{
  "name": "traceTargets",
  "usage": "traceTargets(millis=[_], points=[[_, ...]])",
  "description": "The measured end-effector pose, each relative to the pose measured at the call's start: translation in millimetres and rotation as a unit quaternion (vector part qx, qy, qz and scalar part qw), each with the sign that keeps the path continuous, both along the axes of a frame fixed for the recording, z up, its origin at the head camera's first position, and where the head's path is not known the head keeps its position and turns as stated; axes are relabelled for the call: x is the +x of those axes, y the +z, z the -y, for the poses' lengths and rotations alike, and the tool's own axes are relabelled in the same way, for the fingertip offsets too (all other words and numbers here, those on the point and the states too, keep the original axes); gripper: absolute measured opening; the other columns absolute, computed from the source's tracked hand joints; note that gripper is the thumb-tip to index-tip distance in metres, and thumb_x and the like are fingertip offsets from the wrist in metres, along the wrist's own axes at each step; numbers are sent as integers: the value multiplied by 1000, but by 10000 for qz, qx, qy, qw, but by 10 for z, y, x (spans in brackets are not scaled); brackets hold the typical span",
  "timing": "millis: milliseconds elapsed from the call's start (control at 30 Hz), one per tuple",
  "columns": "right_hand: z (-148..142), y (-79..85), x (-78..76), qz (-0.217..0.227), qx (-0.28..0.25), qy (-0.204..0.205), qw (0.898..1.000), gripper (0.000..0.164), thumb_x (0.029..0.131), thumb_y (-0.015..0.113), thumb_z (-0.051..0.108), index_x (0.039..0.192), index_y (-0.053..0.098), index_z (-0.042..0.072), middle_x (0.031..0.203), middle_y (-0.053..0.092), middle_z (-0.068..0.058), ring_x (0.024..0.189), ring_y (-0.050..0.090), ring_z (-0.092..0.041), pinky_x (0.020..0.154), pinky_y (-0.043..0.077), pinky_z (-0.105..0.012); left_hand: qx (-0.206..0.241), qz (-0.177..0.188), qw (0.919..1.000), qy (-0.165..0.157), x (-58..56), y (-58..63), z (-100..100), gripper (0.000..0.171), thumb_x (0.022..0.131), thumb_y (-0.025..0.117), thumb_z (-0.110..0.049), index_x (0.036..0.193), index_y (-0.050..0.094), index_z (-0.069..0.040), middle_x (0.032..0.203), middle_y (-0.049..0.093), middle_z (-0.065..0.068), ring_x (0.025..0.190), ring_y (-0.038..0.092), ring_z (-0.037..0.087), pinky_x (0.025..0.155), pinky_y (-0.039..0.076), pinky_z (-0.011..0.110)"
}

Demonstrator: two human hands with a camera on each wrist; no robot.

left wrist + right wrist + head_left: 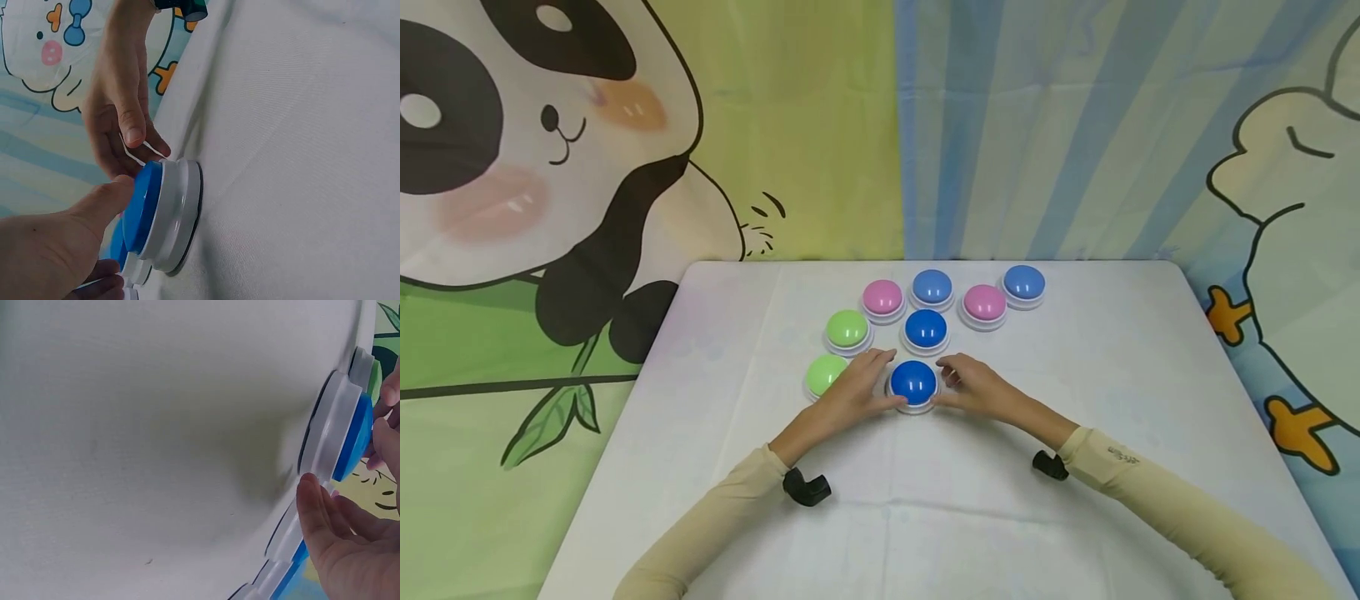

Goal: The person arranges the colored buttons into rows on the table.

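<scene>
One blue button, frontmost, sits between left hand and right hand, both loose-fingered and released; only wrist views show its dark bottom edge.

Over on my right wrist feed I've got the right hand with its fingers just below a blue button. Thumb tip's right at the white base's lower edge, honestly can't tell if it's touching. Farther above the fingers a green button peeks out behind the blue one. More blue-topped buttons sit down-left of the thumb tip, partly blocked by the hand. I can see some left hand above those fingers, near the blue dome, plus yellowish printed backdrop between. Pale counter spreads off left of them.
</scene>
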State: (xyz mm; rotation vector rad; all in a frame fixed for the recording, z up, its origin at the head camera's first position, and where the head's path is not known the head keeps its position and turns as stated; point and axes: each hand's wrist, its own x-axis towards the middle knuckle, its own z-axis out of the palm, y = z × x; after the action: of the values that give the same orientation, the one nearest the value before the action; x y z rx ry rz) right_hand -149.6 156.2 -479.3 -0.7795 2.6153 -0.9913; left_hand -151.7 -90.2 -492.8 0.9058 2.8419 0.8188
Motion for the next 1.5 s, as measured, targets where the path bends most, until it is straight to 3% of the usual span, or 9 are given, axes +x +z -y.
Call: traceTargets(millis=[233, 500, 667, 833, 1033, 1233, 1500], points=[[67, 103, -16, -143, -471, 139, 9987, 51, 81, 70, 24, 120, 51, -4, 105, 62, -17, 90, 63, -26, 78, 56, -34, 326, -167, 9993, -36, -44, 31, 19, 74, 78, 67, -47, 134, 43, -5, 124, 53, 7, 114, 49, 17, 92, 49, 31], [238, 229, -163, -311, -224, 129, 9992, 50, 81, 70, 23, 120, 52, -3, 110, 60, -17, 94, 63, -25, 79, 55, -35, 331, -340, 9988, -116, -126, 108, 9, 70, 79, 69, -40, 133, 42, -5, 125, 53, 11, 115, 49, 19, 94, 49, 33], [411, 347, -371, -445, 146, 33, 9989, 50, 83, 68, 26, 121, 51, -1, 111, 59, -17, 98, 61, -26, 82, 54, -35, 245, -450, 9987, 7, -334, 198, 16, 66, 82, 66, -40, 135, 41, -8, 125, 53, 9, 115, 49, 20, 97, 46, 34], [627, 478, -692, -466, 831, 33, 9954, 53, 83, 67, 26, 126, 48, 2, 116, 56, -17, 104, 56, -28, 88, 52, -36, 43, -398, 9989, 249, -663, 281, 73, 64, 84, 65, -36, 134, 40, -5, 127, 51, 10, 116, 47, 22, 99, 43, 37], [760, 502, -1057, -244, 1489, -265, 9882, 58, 83, 67, 25, 132, 44, 5, 126, 50, -17, 114, 52, -29, 95, 48, -41, -16, 16, 9977, 672, -1022, 371, 118, 64, 85, 65, -29, 137, 37, -3, 130, 49, 14, 120, 46, 26, 100, 43, 39], [769, 461, -1217, -52, 1425, -426, 9889, 57, 83, 67, 24, 132, 44, 4, 128, 48, -17, 116, 51, -30, 95, 48, -43, -78, 239, 9965, 797, -1159, 379, 148, 66, 85, 64, -28, 138, 35, -2, 130, 49, 14, 120, 46, 27, 101, 42, 39], [765, 424, -1247, 9, 1457, -480, 9882, 56, 83, 67, 25, 130, 45, 3, 126, 50, -17, 115, 51, -29, 97, 46, -42, -51, 246, 9963, 821, -1224, 338, 137, 64, 85, 64, -27, 137, 37, -1, 127, 50, 15, 117, 48, 27, 99, 43, 39]])
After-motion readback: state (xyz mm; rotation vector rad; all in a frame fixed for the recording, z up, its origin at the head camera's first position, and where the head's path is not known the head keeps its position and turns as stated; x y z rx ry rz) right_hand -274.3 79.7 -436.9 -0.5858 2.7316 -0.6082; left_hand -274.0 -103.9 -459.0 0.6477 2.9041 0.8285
